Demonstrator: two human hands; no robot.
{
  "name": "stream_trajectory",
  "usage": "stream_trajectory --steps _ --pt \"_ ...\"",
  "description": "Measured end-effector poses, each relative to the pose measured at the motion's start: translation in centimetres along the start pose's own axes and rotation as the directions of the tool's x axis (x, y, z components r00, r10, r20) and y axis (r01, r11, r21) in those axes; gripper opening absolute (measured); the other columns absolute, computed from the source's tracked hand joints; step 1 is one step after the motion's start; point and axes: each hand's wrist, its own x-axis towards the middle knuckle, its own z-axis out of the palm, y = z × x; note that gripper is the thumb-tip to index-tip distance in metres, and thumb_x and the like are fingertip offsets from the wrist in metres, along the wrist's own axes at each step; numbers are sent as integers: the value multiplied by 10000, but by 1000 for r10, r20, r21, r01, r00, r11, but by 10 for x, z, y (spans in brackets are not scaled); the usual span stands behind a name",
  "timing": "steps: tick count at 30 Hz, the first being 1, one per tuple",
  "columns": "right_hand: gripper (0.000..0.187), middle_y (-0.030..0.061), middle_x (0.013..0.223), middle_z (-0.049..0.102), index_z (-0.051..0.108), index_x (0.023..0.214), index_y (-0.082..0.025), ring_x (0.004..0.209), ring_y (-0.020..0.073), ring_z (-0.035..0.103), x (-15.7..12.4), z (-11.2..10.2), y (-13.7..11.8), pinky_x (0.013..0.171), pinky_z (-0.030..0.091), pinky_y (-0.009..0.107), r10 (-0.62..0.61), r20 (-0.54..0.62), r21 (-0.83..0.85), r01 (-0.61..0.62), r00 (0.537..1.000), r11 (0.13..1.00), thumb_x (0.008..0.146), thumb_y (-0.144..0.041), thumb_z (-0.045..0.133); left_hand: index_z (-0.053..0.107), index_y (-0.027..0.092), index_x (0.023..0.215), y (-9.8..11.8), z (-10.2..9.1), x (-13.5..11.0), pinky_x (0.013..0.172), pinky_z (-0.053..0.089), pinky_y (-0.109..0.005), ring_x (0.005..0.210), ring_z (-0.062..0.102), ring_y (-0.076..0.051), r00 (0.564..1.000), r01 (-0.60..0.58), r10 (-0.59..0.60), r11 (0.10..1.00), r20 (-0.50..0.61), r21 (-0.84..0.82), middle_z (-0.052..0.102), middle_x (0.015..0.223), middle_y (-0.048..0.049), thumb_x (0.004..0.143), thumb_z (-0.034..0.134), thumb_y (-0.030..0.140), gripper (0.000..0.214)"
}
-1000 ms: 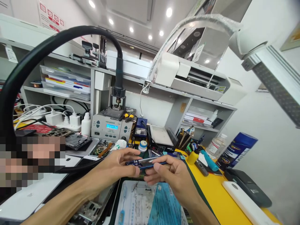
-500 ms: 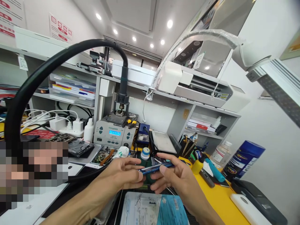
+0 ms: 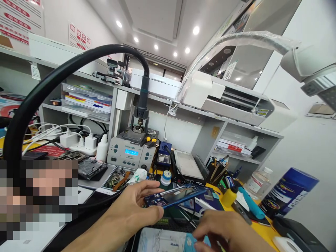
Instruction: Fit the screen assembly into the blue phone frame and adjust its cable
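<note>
My left hand (image 3: 139,206) is closed around one end of an opened phone (image 3: 175,196) with a blue frame, thumb on the near edge. The phone is tilted, and bare electronics show at the end beside my fingers. My right hand (image 3: 223,229) is apart from the phone, lower and to the right. Its fingers are bent and spread, over the edge of a white and blue packet (image 3: 162,239), and nothing shows in them; whether they touch the packet I cannot tell. Under the phone lie thin tweezers (image 3: 187,217) and a dark cable.
Behind stands a rework station (image 3: 131,152) with a lit display; its thick black hose (image 3: 78,59) arches across the left. A small jar (image 3: 166,177) sits past the phone. To the right are a yellow bottle (image 3: 229,197), a clear bottle (image 3: 258,182) and a blue can (image 3: 290,192).
My right hand has let go of the phone and moved down to the right. The phone, now in my left hand alone, has turned to show its inside. The view has shifted slightly.
</note>
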Motion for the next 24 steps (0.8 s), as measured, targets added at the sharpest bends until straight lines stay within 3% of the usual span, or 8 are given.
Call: stream_trajectory --steps 2,3,9,14,18,21,24 --pt "150 29 876 830 850 929 -233 638 143 742 13 20 13 554 497 199 -164 88 -278 182 983 943 808 -161 800 669 151 1257 -4 -1 2 1107 549 -562 1410 592 -436 1000 -1 1 1000 1 -4 723 1348 -237 583 910 437 770" --pt "164 33 881 836 850 893 -222 666 164 752 19 31 19 565 491 220 -199 96 -330 220 975 918 754 -136 852 671 152 1258 -5 -2 3 1089 563 -556 1408 595 -436 1000 3 -3 1000 2 -7 725 1344 -238 583 907 440 771" --pt "115 -19 840 810 803 781 -239 795 178 752 35 78 40 615 459 265 -323 105 -476 332 941 814 817 -252 912 674 165 1264 -10 -4 6 1058 593 -542 1424 580 -430 999 36 -36 999 -2 6 725 1354 -224 598 894 450 757" --pt "182 42 731 761 769 716 -186 707 233 714 33 95 43 578 416 342 -387 92 -574 367 917 732 750 -204 948 646 170 1291 -12 -3 7 1084 557 -606 1386 605 -439 997 76 -76 997 -17 31 685 1410 -241 602 884 456 783" --pt "116 66 734 757 770 771 -172 692 240 706 37 102 42 543 367 356 -380 109 -581 369 918 726 779 -115 871 641 162 1279 -13 -2 8 1125 520 -631 1371 617 -443 996 82 -81 996 -26 24 680 1408 -252 593 888 441 781" --pt "114 70 765 762 755 803 -170 696 229 703 43 99 37 536 349 341 -306 128 -545 324 944 773 811 -56 755 659 161 1262 -13 -1 9 1117 534 -613 1377 611 -452 996 80 -79 997 -32 22 698 1376 -247 577 897 451 781" --pt "152 75 768 760 734 781 -162 679 223 699 47 89 30 535 348 320 -207 174 -471 266 963 841 746 -18 698 677 150 1242 -12 0 9 1119 538 -599 1361 622 -458 997 70 -69 997 -31 21 717 1341 -246 563 903 462 780"
